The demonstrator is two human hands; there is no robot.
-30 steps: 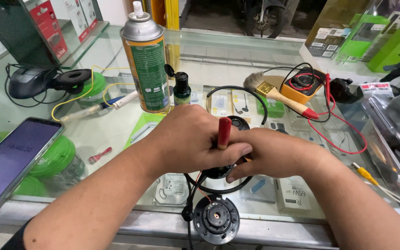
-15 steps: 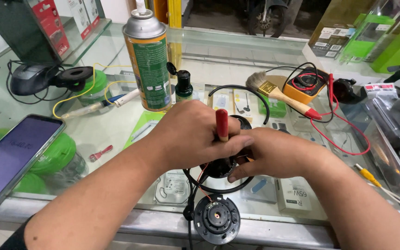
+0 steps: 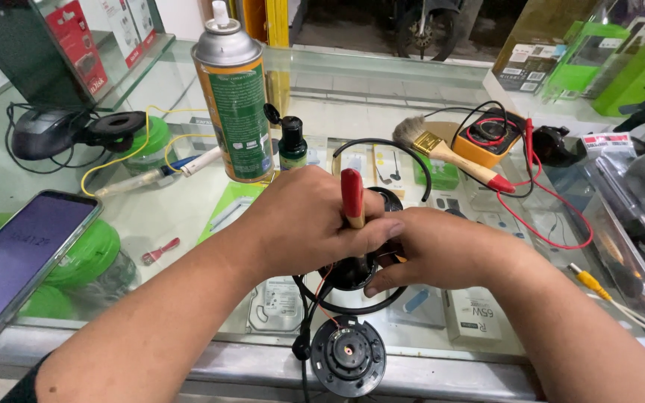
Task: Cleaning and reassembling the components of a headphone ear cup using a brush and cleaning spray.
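Red-handled screwdriver point(image 3: 351, 195) stands upright at the middle of the glass surface point(image 3: 352, 112), near its 6 o'clock edge, with open room toward 12 o'clock behind the spray can point(image 3: 234, 112). The left hand point(image 3: 304, 220) has its fingers closed around the handle, and the right hand point(image 3: 442, 250) grips a black round part point(image 3: 349, 275) beneath. The tool's tip is hidden by both hands.

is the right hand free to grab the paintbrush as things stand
Probably not at once: the right hand is steadying the black part. The way to the paintbrush looks open, with only the red lead close by.
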